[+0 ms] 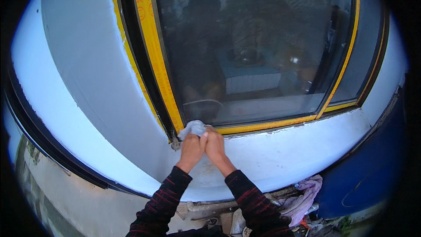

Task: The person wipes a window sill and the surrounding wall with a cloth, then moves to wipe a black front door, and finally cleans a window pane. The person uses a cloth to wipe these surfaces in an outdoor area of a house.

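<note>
Both my hands meet at the lower left corner of a sliding window, around a crumpled pale cloth (194, 127). My left hand (191, 148) grips the cloth from the near side. Beside it, touching, my right hand (214, 143) is closed on the cloth's right part, though its fingertips are partly hidden. The cloth lies against the glass pane (250, 102) and the bottom of the window frame (266, 126), which is covered with yellow protective film. Under my wrists runs the white window sill (279, 153).
A grey-white window reveal (88, 49) rises on the left. Below the sill, a purple towel (304, 197) hangs over clutter beside a large dark blue surface (368, 164). Concrete ground (65, 191) shows at lower left. Dim reflections cover the glass.
</note>
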A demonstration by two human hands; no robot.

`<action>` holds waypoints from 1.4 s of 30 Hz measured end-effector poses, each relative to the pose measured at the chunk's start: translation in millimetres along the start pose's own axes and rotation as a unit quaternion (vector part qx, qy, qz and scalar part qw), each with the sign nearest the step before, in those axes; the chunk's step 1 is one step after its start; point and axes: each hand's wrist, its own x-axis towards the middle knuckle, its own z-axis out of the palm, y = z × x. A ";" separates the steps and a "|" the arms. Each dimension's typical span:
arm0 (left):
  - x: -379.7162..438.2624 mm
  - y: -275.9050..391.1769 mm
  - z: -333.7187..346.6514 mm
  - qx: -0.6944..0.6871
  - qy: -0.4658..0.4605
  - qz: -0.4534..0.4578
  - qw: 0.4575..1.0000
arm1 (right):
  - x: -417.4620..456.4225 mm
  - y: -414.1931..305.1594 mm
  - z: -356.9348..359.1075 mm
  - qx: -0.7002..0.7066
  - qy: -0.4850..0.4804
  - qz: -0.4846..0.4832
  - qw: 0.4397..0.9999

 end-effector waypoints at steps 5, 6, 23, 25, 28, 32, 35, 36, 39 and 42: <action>13.9 53.0 51.5 -0.060 -0.110 0.040 0.991 | -0.8 41.2 -65.9 -0.139 0.020 0.077 0.987; 13.5 65.4 57.6 -0.090 -0.025 0.064 0.994 | 1.5 44.1 -73.5 -0.109 0.053 0.065 0.990; -58.9 75.5 -77.0 -0.370 0.072 -0.070 0.924 | 2.1 -92.6 -112.1 0.204 -0.115 0.134 0.963; -66.6 95.3 -77.0 -0.426 0.057 -0.049 0.902 | -6.6 -111.2 -148.5 0.107 -0.053 0.016 0.993; -73.3 126.8 -73.9 -0.406 0.031 0.054 0.912 | -21.2 -124.4 -204.5 0.024 -0.030 -0.049 0.998; -73.3 180.5 -85.0 -0.374 0.045 0.173 0.910 | -40.0 -142.7 -273.6 -0.107 0.044 -0.137 0.984; -67.7 205.8 -68.9 -0.305 0.091 0.284 0.905 | -47.5 -123.6 -306.0 -0.256 0.050 -0.113 0.959; -59.6 199.1 -53.6 -0.275 0.056 0.273 0.920 | -52.1 -113.7 -314.8 -0.310 0.002 -0.053 0.949; -37.4 225.8 -66.8 -0.250 0.071 0.332 0.907 | -37.7 -125.2 -345.1 -0.349 0.047 -0.034 0.935; -20.6 248.7 -96.8 -0.253 0.129 0.387 0.877 | -27.2 -158.2 -358.1 -0.255 0.126 -0.091 0.954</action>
